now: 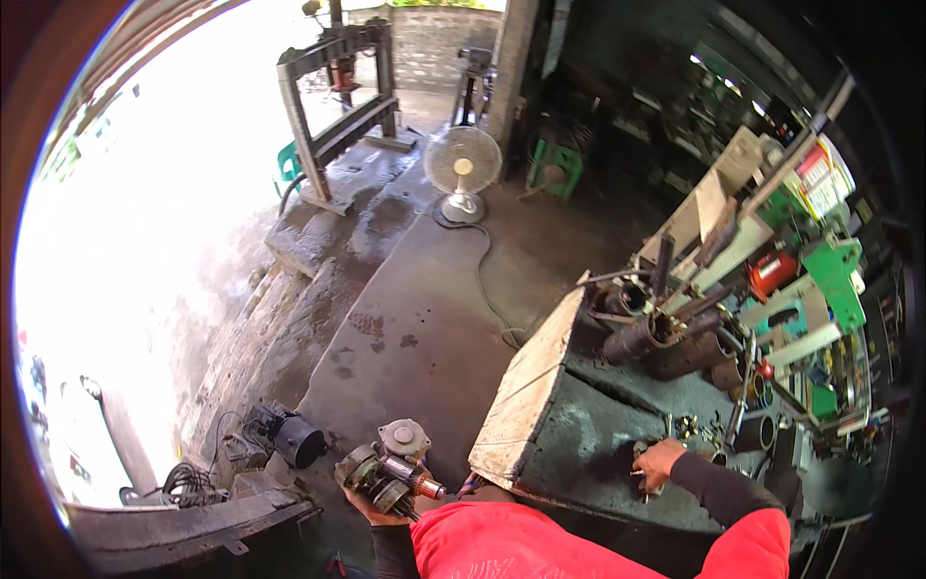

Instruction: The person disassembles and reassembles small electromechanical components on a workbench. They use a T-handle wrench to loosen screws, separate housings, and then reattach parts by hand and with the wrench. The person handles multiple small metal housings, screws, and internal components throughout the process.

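Note:
My left hand (378,510) is closed around the underside of a greasy electric motor armature assembly (381,480), held low at my left side. Its shaft end, with a copper commutator (430,488), points to the right. Just beyond it is a round silvery metal housing (403,439); whether the two touch I cannot tell. My right hand (660,464) reaches over the dark top of the workbench (579,439), its fingers bent around a small metal piece (639,471) that they partly hide. Small metal fittings (687,426) lie a little beyond that hand.
Steel pipes and cylinders (637,340) crowd the bench's far right, near a red bottle jack (772,274). A black cylindrical motor (297,442) and coiled cable (185,482) lie at the left. Ahead stand a fan (463,162), its cord trailing, and a steel press frame (333,116).

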